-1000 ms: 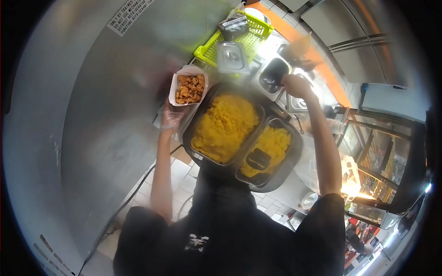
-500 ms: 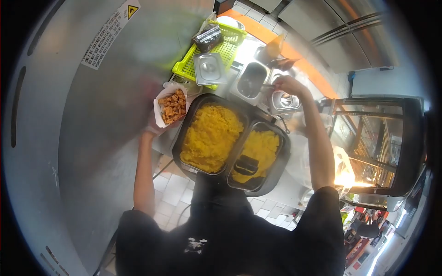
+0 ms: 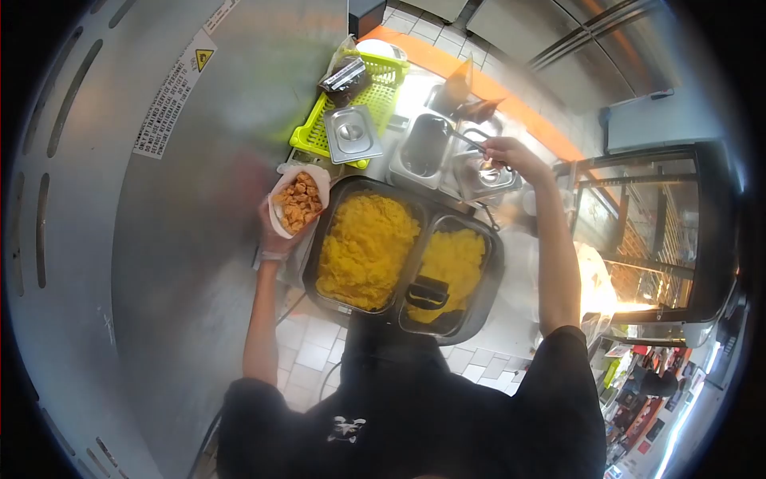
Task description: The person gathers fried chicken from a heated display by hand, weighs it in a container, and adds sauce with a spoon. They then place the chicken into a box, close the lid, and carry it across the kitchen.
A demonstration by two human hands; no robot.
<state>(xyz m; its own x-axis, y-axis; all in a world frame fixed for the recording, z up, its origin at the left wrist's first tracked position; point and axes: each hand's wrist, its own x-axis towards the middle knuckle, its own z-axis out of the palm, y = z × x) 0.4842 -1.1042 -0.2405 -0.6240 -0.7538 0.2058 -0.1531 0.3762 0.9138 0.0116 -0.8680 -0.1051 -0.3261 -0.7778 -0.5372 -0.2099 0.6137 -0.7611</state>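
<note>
Right hand (image 3: 512, 157) shifted, utensil (image 3: 468, 141) gripped, carton (image 3: 321, 180) held

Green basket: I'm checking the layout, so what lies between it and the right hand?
An open steel tub lies between the basket and the right hand; the utensil in that hand points toward the tub. The head view shows this.

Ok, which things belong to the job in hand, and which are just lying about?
In use, it seems:
box of browned pieces, in left hand
dark utensil, in right hand
yellow food and open metal container, probably

Just lying about, apparently:
green basket
metal lid
dark packet
</note>
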